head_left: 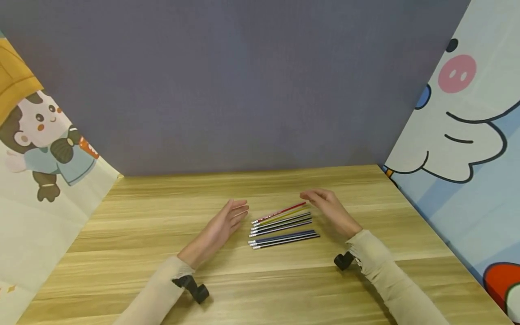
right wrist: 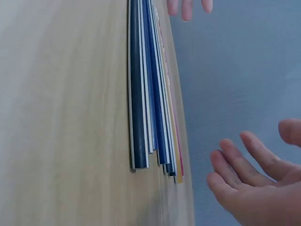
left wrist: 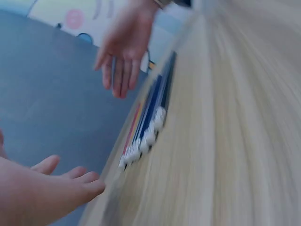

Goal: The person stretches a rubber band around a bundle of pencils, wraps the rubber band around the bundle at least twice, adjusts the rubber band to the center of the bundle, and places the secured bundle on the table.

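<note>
Several pencils lie side by side on the wooden table, their pale capped ends (left wrist: pixel 146 136) to the left. At the back is a red pencil (head_left: pixel 280 212), followed by a yellow pencil (head_left: pixel 283 215) and dark striped pencils (head_left: pixel 284 227). A closer group of dark pencils (head_left: pixel 286 239) lies slightly apart at the front. My left hand (head_left: pixel 225 222) is held just left of the capped ends, fingers extended and holding nothing. Beyond the other ends, on the right, my right hand (head_left: pixel 330 210) hovers with relaxed fingers, nothing in its grasp. Both palms face inward.
The wood-grain table (head_left: pixel 162 203) runs back to a grey upright panel (head_left: pixel 252 90). Cartoon-printed walls stand on the left (head_left: pixel 93 198) and right (head_left: pixel 479 140). A black wrist mount (head_left: pixel 191 288) sits on the left sleeve, another (head_left: pixel 344 260) on the right.
</note>
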The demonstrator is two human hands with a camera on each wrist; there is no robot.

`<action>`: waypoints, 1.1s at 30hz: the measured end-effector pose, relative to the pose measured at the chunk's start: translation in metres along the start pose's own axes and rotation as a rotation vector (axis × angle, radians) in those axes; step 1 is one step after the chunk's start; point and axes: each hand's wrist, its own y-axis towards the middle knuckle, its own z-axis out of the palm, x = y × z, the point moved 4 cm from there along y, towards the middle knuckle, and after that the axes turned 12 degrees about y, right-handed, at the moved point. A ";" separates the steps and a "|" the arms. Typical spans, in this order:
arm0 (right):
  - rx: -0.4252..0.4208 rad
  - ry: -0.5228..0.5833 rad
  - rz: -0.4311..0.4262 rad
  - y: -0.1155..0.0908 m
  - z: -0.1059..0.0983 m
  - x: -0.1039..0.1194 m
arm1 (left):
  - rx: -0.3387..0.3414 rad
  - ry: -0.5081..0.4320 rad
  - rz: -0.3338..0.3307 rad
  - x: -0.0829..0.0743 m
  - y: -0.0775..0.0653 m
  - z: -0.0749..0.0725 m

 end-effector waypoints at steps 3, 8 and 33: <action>-0.059 0.023 -0.020 0.011 -0.003 -0.004 | -0.023 -0.181 0.000 0.004 0.009 -0.001; -0.119 0.078 0.019 0.027 -0.006 -0.015 | -0.029 -0.277 -0.010 0.012 0.020 0.003; 0.050 0.075 0.183 -0.011 0.015 -0.020 | -0.100 -0.285 -0.012 0.017 0.017 0.014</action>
